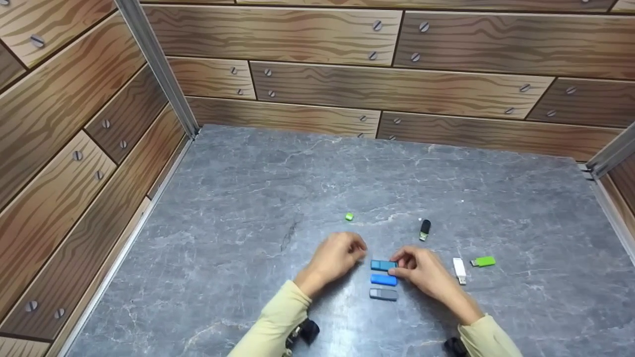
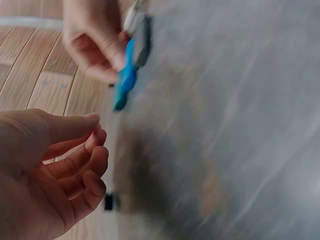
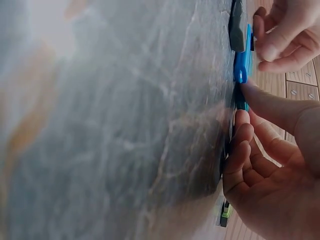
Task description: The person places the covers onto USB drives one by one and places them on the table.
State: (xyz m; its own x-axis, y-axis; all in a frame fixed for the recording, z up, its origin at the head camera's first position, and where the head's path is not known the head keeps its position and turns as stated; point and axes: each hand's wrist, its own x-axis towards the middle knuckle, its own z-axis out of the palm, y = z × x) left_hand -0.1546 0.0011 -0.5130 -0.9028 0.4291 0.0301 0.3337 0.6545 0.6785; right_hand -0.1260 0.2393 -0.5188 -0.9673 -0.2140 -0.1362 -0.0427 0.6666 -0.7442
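Observation:
My right hand (image 1: 424, 270) pinches the right end of a teal USB stick (image 1: 381, 265) between thumb and finger, at the table surface. Just below it a blue USB stick (image 1: 383, 280) and a grey USB stick (image 1: 383, 294) lie parallel in a column. To the left, apart from all three, is my left hand (image 1: 337, 255); its fingers are loosely bent and nothing is between them. In the left wrist view the thumb and fingertips of this hand show a gap. The right wrist view has the teal stick partly hidden behind the right thumb and fingers.
Right of the right hand lie a white USB stick (image 1: 459, 270) and a green USB stick (image 1: 483, 261). Farther back are a black USB stick (image 1: 425, 229) and a small green cap (image 1: 349, 216). Wood-patterned walls (image 1: 317, 84) border the grey marbled table (image 1: 238, 198).

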